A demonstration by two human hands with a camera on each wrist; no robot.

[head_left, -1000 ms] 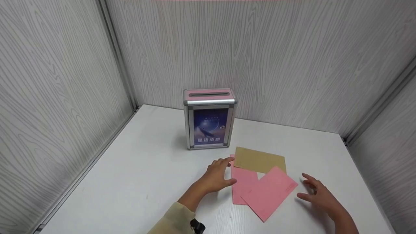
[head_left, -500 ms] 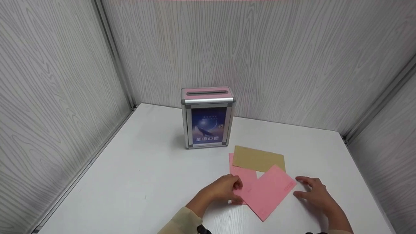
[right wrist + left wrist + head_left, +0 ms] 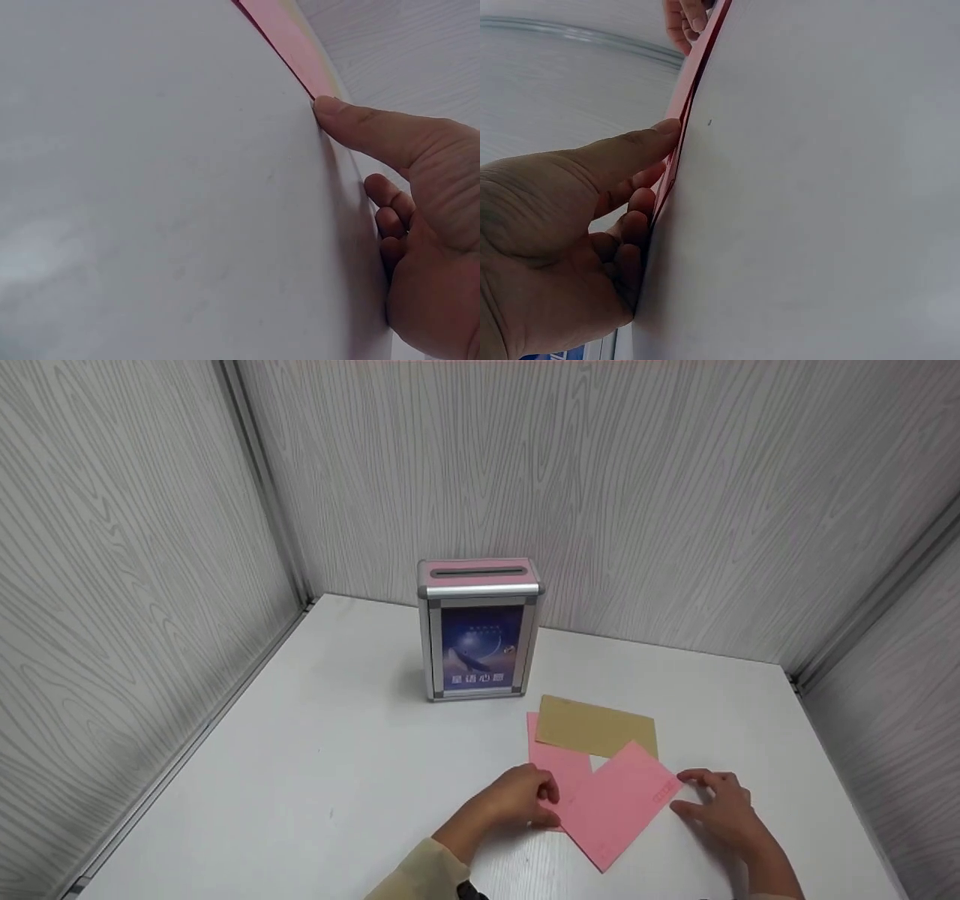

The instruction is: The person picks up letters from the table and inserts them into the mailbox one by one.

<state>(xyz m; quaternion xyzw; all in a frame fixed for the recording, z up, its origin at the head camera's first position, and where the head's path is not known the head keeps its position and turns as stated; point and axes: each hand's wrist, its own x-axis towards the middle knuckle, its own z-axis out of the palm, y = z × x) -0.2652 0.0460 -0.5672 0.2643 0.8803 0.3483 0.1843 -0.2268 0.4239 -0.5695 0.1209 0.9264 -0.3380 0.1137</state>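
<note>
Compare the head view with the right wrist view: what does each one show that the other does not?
Only the head view shows the box with its slot, and the left hand. Only the right wrist view shows the palm side of the right hand. Both show that hand, pink paper and the white table. Whether the brown envelope also shows beside the pink in the wrist view, I cannot tell.

A white table (image 3: pixel 300 780) carries an upright box (image 3: pixel 484 649) and, near it, a lower pink envelope (image 3: pixel 559 763), a brown envelope (image 3: pixel 596 726) and an upper pink envelope (image 3: pixel 619 806), overlapping
</note>
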